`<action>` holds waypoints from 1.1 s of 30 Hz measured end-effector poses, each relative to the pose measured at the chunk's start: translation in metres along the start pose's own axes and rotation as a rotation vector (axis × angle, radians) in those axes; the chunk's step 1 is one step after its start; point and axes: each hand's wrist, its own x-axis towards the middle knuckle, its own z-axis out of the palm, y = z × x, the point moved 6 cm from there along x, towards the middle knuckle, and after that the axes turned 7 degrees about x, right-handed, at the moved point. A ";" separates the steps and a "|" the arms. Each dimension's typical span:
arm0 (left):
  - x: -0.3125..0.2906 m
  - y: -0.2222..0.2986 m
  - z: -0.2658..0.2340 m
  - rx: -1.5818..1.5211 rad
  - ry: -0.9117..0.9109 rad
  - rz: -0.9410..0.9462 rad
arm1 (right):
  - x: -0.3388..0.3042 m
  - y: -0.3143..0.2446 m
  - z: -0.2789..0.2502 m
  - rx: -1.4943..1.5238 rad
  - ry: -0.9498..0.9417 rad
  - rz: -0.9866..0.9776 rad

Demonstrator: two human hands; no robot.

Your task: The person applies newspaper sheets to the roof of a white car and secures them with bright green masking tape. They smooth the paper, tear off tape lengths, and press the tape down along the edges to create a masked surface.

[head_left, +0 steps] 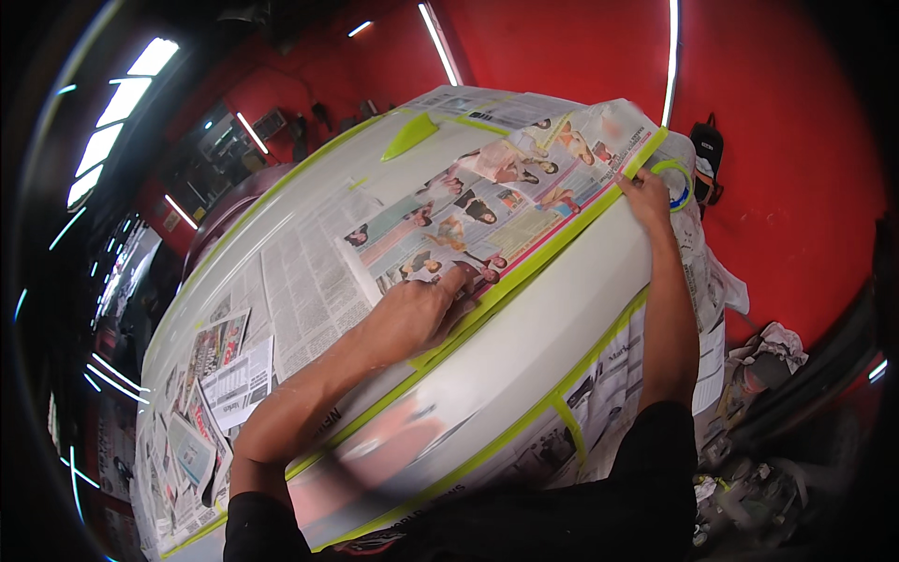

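A colourful newspaper sheet lies across the white roof of a car, with a strip of lime-green masking tape along its near edge. My left hand is closed at the sheet's near left corner, its fingers bent over the paper and partly hidden. At the far right end of the taped edge, my right hand pinches the sheet's border. Just beyond the right hand is a roll of lime-green tape with a blue core. Whether the hand touches the roll, I cannot tell.
Plain printed newspaper covers more of the roof, and loose clippings lie at the left. A lime-green fin stands on the roof. Taped newspaper covers the near side. Crumpled paper is piled by the red wall.
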 end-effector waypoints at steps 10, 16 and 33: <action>0.016 -0.003 0.014 -0.079 0.185 0.243 | 0.004 0.018 0.006 0.022 0.055 0.002; 0.022 0.006 0.014 0.039 0.101 0.419 | 0.001 0.011 0.006 0.057 0.083 -0.007; 0.050 0.011 0.015 -0.049 -0.093 0.573 | 0.004 0.007 0.003 0.046 0.054 -0.071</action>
